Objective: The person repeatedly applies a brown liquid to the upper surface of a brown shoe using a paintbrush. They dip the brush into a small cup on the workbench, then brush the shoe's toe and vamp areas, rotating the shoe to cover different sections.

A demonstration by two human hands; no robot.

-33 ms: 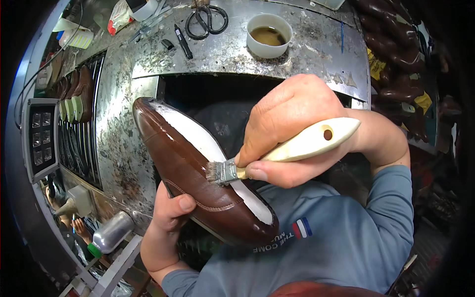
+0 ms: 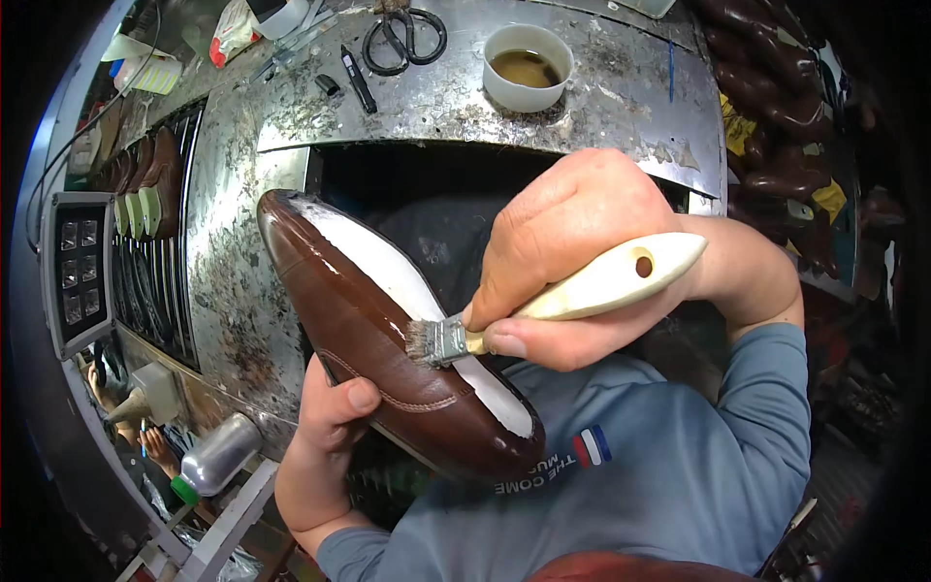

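Note:
A brown leather shoe upper [image 2: 339,310] is held tilted above my lap, its toe at the upper left. A white strip [image 2: 373,250] runs along the shoe's sole side. My left hand [image 2: 330,412] grips the shoe from the left, thumb pressed on the leather by a stitched seam; its other fingers are hidden beneath. With thumb and fingers closed, my right hand [image 2: 577,252] holds a flat paintbrush [image 2: 621,276] by its pale wooden handle. The bristles touch the glossy brown leather where it meets the white strip.
On the stained metal bench [image 2: 233,242] stand a white cup [image 2: 529,87] of brownish liquid, black scissors [image 2: 402,44] and a black marker [image 2: 359,82]. Left are a lamp panel [image 2: 80,272], racked shoes [image 2: 145,184] and a silver bottle [image 2: 221,454]. Another person's hand [image 2: 158,451] shows lower left.

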